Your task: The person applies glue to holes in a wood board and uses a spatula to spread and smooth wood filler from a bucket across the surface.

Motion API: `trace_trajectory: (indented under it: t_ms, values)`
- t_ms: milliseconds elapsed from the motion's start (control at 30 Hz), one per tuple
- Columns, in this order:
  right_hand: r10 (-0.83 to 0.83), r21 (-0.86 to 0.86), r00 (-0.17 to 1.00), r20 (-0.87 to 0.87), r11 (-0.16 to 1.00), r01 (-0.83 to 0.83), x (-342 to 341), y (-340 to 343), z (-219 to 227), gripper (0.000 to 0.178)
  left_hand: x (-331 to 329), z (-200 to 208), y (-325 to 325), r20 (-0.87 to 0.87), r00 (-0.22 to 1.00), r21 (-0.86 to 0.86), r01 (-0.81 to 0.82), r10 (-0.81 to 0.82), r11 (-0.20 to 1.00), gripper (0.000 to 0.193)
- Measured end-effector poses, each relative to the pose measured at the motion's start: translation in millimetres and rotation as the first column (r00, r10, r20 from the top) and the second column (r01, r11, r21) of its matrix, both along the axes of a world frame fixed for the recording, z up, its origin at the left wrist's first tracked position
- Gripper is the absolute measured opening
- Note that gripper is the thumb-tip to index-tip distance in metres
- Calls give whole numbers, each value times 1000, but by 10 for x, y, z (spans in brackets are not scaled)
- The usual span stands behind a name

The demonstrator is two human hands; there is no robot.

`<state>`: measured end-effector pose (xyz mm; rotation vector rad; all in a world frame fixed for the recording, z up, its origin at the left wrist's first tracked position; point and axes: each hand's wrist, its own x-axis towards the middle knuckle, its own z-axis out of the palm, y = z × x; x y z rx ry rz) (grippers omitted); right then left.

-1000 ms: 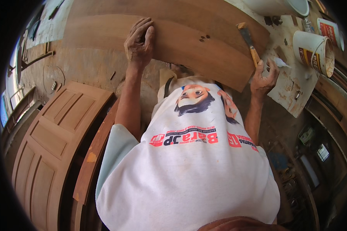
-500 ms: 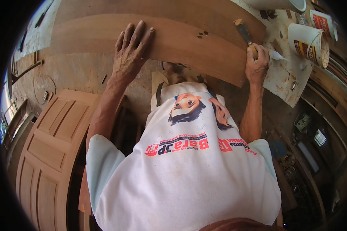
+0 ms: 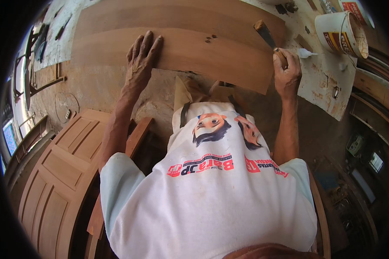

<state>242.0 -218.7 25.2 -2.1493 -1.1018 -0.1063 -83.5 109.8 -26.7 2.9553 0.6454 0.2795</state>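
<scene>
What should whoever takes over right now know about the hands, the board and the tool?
Left hand: flat, palm down on the near edge of the wooden board, fingers spread.
Right hand: closed on the handle of a putty knife, blade raised over the board's right end.
White bucket stands on the stained bench to the right; a white smear lies beside the right hand.
Done: cannot tell; no filler shows on the board.
Left: dark knot marks near the board's middle look unfilled.

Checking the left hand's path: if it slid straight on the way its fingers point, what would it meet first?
Only more of the wooden board under the left hand; nothing else seems to lie ahead, though depth is unclear.
</scene>
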Motion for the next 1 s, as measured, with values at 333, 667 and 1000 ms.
trace_trajectory:
  t_ms: [333,667,1000]
  values:
    - [-287,90,958,14,954,285,-557,-615,423,26,-99,90,52,-99,990,15,105,-103,994,93]
    - [-572,233,794,-207,759,608,-1516,-851,223,25,-516,517,147,-148,959,-90,231,-242,969,92]
    - [-600,251,791,-121,752,609,-1165,-681,448,26,-446,765,146,-173,962,-141,190,-213,972,89]
